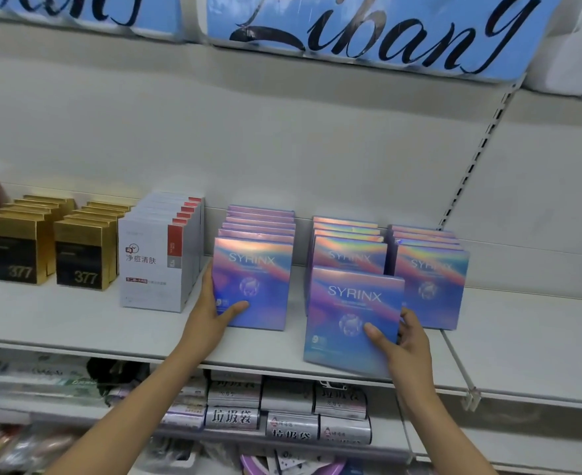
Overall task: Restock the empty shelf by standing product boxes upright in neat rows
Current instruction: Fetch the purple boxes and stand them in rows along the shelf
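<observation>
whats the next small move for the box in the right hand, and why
Probably ease the loose box back against the middle row and stand it straight. The right hand holds it in front of that row, seemingly tilted and near the shelf edge, while the left hand grips the left row's front box.

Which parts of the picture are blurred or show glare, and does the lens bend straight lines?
Head view: rainbow glare washes the SYRINX box in the right hand and the row front under the left hand; lower-left goods are blurred; the slotted upright leans from wide-angle distortion.
</observation>
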Available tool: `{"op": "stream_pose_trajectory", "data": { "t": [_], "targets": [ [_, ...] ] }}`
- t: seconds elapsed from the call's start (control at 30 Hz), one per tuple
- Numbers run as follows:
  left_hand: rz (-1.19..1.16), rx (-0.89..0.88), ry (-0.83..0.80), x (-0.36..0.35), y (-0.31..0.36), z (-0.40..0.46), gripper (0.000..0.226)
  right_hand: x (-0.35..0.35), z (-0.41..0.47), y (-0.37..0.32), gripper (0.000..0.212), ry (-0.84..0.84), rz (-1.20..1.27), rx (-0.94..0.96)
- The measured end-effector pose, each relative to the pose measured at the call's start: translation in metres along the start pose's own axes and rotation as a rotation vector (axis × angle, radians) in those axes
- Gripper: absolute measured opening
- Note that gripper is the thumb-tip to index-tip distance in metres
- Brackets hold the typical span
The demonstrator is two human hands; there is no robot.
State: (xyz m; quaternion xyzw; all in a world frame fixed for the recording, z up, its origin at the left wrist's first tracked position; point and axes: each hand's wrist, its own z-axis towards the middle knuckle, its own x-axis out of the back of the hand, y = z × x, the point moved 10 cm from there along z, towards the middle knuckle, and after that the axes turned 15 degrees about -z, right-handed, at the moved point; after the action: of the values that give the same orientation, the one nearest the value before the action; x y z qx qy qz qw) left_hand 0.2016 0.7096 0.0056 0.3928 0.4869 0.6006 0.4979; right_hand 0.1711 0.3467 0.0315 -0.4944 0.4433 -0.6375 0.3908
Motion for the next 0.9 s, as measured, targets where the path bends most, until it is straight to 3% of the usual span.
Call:
{"op": "stream_pose_trajectory", "data": {
  "t": [0.1,0.33,0.47,0.53,0.73,0.8,0.9],
  "targets": [
    [-0.02,0.005,-0.022,-0.003,0.004,-0.001,0.08,-0.013,-0.002,-0.014,0.034,-0.038,0.016,0.014],
    [-0.126,0.01,-0.018,-0.001,0.02,-0.017,0.051,-0.072,-0.002,-0.05,0.026,-0.124,-0.023,0.13],
    [-0.138,-0.044,0.007,0.004,0.025,-0.022,0.082,-0.116,-0.001,-0.069,0.028,-0.148,-0.001,0.155],
    [-0.134,-0.057,-0.006,0.005,0.024,-0.021,0.082,-0.135,-0.001,-0.075,0.029,-0.145,-0.002,0.167],
    [-0.05,-0.06,-0.011,0.005,0.018,-0.016,0.073,-0.162,-0.014,-0.075,0.06,-0.026,-0.368,0.302],
    [-0.068,-0.063,-0.017,0.006,0.016,-0.015,0.07,-0.17,-0.01,-0.065,0.076,-0.088,-0.449,0.291],
    [-0.116,-0.027,-0.019,0.007,0.007,-0.012,0.065,-0.18,-0.002,-0.052,0.083,-0.221,-0.423,0.261]
  ]
}}
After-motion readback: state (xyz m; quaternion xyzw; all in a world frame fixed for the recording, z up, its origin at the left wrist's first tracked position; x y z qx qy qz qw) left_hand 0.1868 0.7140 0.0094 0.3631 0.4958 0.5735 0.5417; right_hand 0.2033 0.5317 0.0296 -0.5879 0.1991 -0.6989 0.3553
